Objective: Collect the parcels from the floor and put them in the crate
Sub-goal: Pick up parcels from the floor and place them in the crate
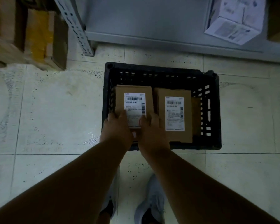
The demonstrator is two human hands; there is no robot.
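Now both hands grip one labelled parcel [133,101] at its near end inside the black crate [214,110], left hand [117,126] and right hand [152,128] curled around it; a second parcel [174,113] lies just beside, toward the crate's right wall.

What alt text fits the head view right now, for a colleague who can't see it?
Both hands, left hand and right hand, hold the near end of a labelled cardboard parcel inside a black crate on the tiled floor, beside a second labelled parcel.
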